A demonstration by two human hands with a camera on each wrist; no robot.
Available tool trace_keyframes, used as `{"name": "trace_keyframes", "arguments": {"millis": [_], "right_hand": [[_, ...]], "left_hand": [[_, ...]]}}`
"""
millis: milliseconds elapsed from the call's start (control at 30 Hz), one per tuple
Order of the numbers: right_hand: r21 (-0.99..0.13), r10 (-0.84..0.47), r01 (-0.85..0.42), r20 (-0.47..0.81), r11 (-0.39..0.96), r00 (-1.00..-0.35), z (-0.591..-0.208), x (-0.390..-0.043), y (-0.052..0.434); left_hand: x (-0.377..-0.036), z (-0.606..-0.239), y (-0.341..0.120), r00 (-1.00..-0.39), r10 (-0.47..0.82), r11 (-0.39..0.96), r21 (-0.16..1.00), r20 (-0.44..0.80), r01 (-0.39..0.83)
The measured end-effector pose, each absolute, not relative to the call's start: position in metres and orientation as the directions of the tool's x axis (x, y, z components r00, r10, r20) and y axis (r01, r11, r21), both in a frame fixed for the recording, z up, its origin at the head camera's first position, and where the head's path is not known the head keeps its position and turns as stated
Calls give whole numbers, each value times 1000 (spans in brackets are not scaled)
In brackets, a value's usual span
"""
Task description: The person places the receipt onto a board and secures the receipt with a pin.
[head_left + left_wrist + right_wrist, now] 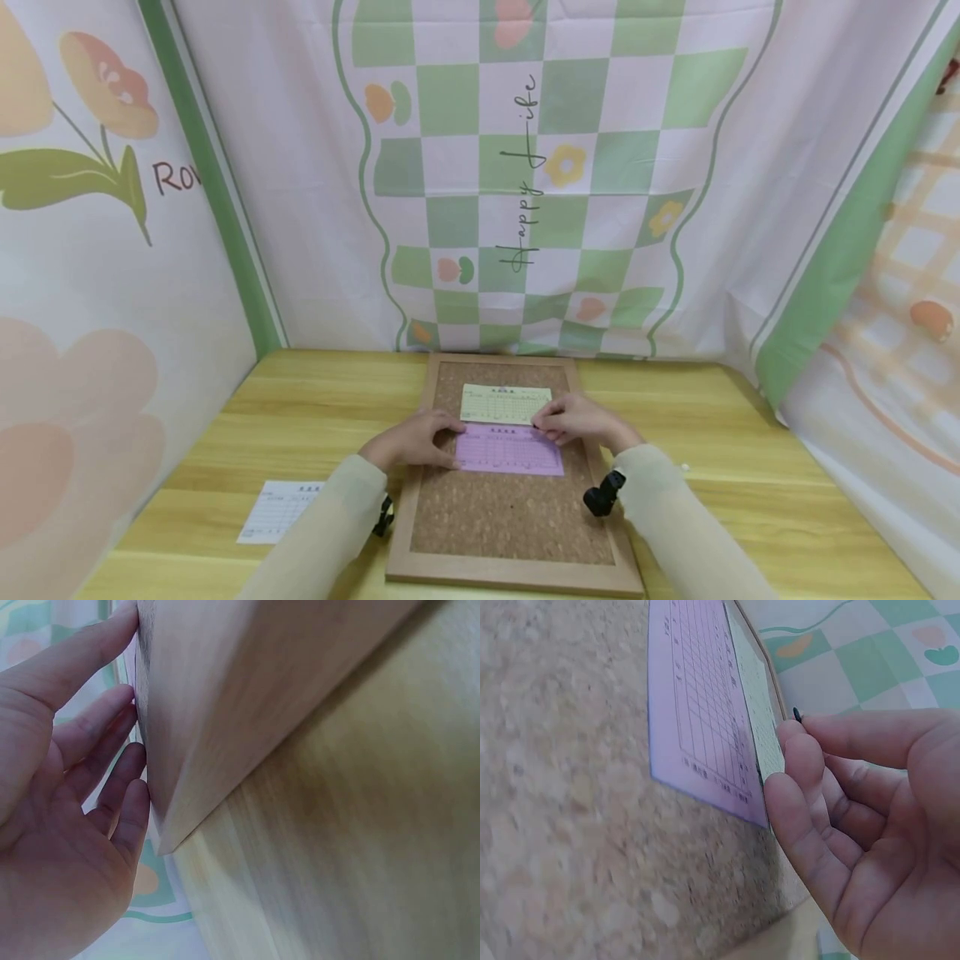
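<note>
Right hand (579, 419) pinches pin (797, 715) at pink slip (510, 455), far-right corner. Left hand (414, 439), loosely spread, touches end toward board (403, 537) left edge.

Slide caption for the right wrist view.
Right hand pinches a small black object beside a purple slip and a pale greenish slip on corkboard.

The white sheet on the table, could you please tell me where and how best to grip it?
I would pinch the white sheet by its left edge, with the left hand coming from the left. It lies flat on the table, so that edge may need lifting first, and the left sleeve hides its right part in the head view.
</note>
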State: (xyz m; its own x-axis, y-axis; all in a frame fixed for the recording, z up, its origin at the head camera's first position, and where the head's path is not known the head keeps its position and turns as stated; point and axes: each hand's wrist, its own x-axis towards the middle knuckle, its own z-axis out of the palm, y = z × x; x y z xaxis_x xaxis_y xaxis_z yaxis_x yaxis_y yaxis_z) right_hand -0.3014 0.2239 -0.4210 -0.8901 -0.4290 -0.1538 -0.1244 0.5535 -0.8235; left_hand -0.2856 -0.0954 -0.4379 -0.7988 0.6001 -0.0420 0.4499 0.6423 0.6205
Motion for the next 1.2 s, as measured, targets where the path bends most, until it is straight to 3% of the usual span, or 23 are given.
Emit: {"name": "trace_keyframes", "arguments": {"millis": [1200], "right_hand": [[-835,-396,-86,-165,544,-903,-431,-310,189]], "left_hand": [[-286,-440,-96,-805,592,652,613,-44,446]]}}
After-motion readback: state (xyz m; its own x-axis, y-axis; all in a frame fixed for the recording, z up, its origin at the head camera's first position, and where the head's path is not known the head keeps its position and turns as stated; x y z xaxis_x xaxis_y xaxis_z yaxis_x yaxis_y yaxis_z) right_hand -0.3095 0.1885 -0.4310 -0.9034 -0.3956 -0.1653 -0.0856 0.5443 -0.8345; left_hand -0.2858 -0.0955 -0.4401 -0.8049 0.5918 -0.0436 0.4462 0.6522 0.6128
